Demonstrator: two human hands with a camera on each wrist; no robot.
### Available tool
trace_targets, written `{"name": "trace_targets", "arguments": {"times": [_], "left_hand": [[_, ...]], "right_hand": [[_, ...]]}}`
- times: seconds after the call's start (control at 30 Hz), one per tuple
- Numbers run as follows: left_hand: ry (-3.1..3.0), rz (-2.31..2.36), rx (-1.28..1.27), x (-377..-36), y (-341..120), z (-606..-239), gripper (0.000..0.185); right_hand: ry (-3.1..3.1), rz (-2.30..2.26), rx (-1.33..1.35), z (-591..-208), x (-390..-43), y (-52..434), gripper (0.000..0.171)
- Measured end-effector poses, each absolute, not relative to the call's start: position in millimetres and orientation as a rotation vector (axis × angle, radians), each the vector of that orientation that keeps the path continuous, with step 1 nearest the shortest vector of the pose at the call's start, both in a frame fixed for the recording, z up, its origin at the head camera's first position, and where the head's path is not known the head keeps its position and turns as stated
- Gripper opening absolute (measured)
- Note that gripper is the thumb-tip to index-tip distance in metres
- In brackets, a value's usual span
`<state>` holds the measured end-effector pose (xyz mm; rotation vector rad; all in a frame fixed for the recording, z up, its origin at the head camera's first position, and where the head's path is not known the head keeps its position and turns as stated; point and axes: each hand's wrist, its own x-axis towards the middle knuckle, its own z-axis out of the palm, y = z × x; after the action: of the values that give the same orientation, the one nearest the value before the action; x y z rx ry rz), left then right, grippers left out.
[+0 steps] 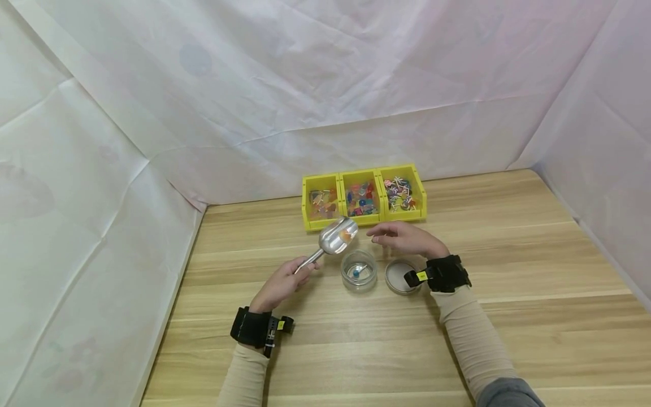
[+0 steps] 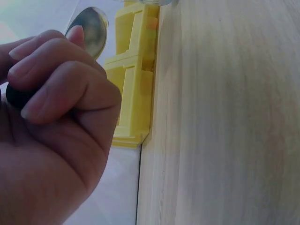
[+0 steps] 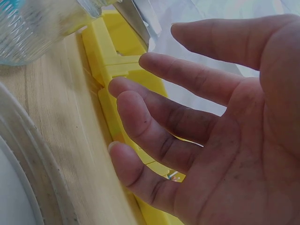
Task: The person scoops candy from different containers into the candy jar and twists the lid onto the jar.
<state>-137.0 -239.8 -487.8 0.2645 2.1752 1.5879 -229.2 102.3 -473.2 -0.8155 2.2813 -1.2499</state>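
Observation:
My left hand (image 1: pixel 282 285) grips the handle of a shiny metal scoop (image 1: pixel 333 240), its fingers curled round it in the left wrist view. An orange piece (image 1: pixel 346 235) lies in the scoop's bowl, which is up near the yellow bins. Below and right of the scoop stands a clear jar (image 1: pixel 359 282) without its lid, holding a lollipop with a blue head (image 1: pixel 356 273). My right hand (image 1: pixel 407 237) hovers beyond the round lid (image 1: pixel 399 277), fingers spread and loosely bent. Nothing lies in its palm (image 3: pixel 229 154) in the right wrist view.
Three joined yellow bins (image 1: pixel 366 222) stand at the back of the wooden table (image 1: pixel 356 350). Orange pieces and sticks fill the left one, colourful pieces the middle one, small lollipops (image 1: pixel 399 194) the right one. White cloth (image 1: pixel 325 73) hangs behind and at both sides.

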Motion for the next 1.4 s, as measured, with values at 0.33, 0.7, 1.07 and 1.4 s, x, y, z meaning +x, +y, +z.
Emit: {"name": "trace_targets", "arguments": {"times": [0.33, 0.7, 1.07, 1.4], "left_hand": [[2.176, 1.533, 0.356, -137, -245, -485, 0.037], [2.197, 1.459, 0.377, -136, -248, -480, 0.035], [2.211, 1.45, 0.438, -134, -252, -473, 0.036], [2.272, 1.417, 0.463, -132, -250, -467, 0.034]], "right_hand": [[2.286, -1.236, -0.818, -476, -231, 103, 0.038], [2.292, -1.235, -0.81, -476, -230, 104, 0.037], [2.268, -1.252, -0.758, -478, -230, 102, 0.035], [2.271, -1.259, -0.757, -478, -231, 102, 0.033]]}}
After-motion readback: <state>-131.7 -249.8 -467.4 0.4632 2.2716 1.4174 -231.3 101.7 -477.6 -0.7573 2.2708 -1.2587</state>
